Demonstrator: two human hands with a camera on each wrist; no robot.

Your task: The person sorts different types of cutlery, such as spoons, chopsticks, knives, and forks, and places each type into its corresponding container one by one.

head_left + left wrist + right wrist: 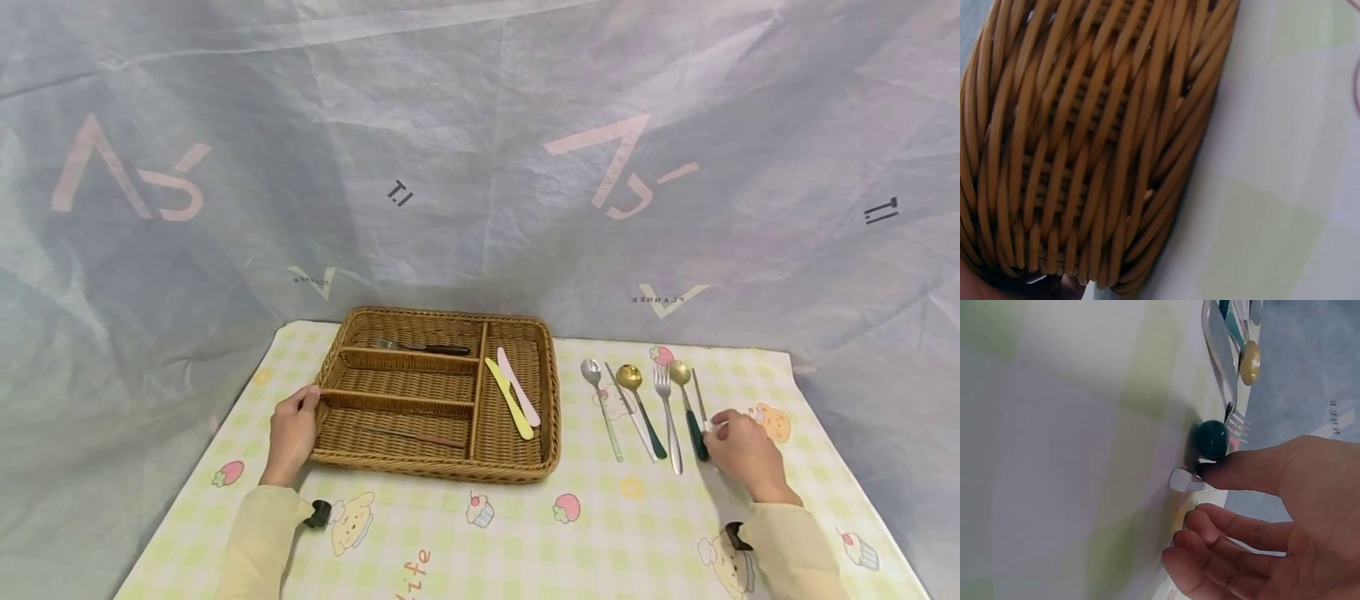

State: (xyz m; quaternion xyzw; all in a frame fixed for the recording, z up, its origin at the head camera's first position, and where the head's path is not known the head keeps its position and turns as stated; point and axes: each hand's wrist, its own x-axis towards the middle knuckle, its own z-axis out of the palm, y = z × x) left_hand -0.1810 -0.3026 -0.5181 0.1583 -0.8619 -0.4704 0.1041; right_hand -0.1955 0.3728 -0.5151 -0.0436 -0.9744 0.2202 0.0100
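Left hand [292,427] gripped the basket [435,469]; right hand [744,450], fingers apart, straddled a white-handled utensil [698,392].
The spoon [691,414] just beside that hand lay so close, a careless pinch might've dragged it.

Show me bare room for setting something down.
Free: between two parallel dividers in the brown rectangular wicker tray; the green-white checked cloth before it, between beige sleeves. Crowded: right of the tray, where slender metal cutlery lies beside the right hand.
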